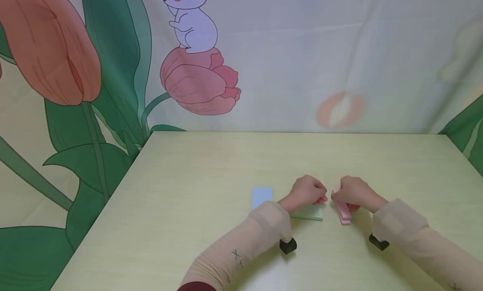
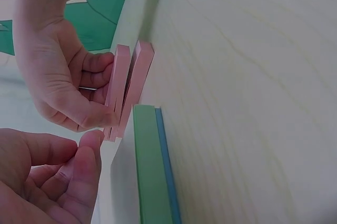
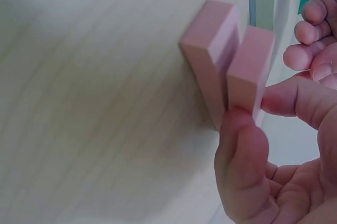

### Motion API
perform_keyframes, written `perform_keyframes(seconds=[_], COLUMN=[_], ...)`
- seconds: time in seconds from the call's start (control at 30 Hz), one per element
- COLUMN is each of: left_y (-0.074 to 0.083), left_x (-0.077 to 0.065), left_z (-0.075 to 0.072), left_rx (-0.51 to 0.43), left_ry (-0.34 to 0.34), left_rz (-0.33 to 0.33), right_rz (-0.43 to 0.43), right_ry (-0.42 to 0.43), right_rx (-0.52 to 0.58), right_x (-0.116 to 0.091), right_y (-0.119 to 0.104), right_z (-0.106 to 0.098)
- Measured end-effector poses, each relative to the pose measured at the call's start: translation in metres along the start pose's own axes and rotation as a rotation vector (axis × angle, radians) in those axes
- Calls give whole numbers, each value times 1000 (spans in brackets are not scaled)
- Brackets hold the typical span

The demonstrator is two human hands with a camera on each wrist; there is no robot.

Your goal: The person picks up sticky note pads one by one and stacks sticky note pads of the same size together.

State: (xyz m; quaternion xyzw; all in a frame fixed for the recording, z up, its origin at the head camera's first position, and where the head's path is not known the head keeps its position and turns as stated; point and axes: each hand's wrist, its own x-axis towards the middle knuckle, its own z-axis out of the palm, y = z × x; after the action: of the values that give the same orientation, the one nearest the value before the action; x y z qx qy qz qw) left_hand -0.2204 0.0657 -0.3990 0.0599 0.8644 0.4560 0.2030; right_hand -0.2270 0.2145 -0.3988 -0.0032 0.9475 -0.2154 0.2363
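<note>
My right hand (image 1: 356,193) pinches a narrow pink block (image 3: 251,58) between thumb and fingers. A second pink block (image 3: 210,45) lies right under it, with a wedge-shaped gap between the two at the near end. Close by on the left, my left hand (image 1: 307,190) has its fingers curled and thumb (image 2: 50,148) against the forefinger, with nothing visible between them. Its fingertips are near the far end of the pink blocks in the left wrist view. Beneath the left hand lies a flat green block (image 1: 307,213), partly hidden by the hand and wrist.
A light blue rectangular block (image 1: 262,196) lies left of the green one, partly behind the left forearm. All lie on a pale wooden table (image 1: 188,169). A printed cloth (image 1: 279,64) with tulips hangs behind the table's back edge.
</note>
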Motion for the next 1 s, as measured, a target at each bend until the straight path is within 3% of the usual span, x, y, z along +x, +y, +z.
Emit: perform_keyframes(seconds=[0.4,0.67,1.0], left_y=[0,1,7], left_x=[0,0,4], left_z=[3,9,15], left_rx=[22,-6,111], left_ry=[1,4,-11], left_rz=[4,7,-12], right_rz=[-21,-2,-18], right_ry=[2,-17,-25], right_rx=[20,67,177], right_x=[-4,-7,0], right_y=[3,6,17], right_z=[1,-12,-15])
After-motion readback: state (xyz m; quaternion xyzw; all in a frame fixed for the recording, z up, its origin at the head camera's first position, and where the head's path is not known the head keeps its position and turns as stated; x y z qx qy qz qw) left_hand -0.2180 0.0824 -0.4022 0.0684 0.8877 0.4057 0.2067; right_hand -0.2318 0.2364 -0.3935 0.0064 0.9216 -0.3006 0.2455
